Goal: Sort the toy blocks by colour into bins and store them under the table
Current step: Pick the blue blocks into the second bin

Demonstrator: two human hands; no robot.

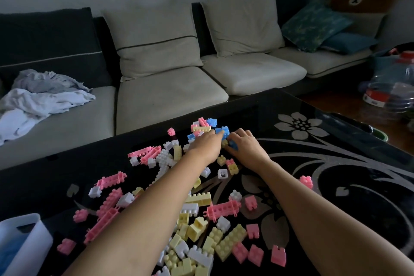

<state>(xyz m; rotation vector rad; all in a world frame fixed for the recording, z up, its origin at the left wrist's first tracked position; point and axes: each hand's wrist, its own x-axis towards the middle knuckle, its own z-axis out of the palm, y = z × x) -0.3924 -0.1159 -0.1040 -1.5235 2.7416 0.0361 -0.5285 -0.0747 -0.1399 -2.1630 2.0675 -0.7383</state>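
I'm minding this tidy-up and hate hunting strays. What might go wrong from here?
The blue blocks by the left hand lie near the far edge of the black table; a nudge may push some off toward the sofa. Both forearms cross low over the mixed pile, so drawing back with blocks may scatter it.

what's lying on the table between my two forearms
The head view shows loose blocks there: a long pink block, a long yellow block, a white block and a small pink block.
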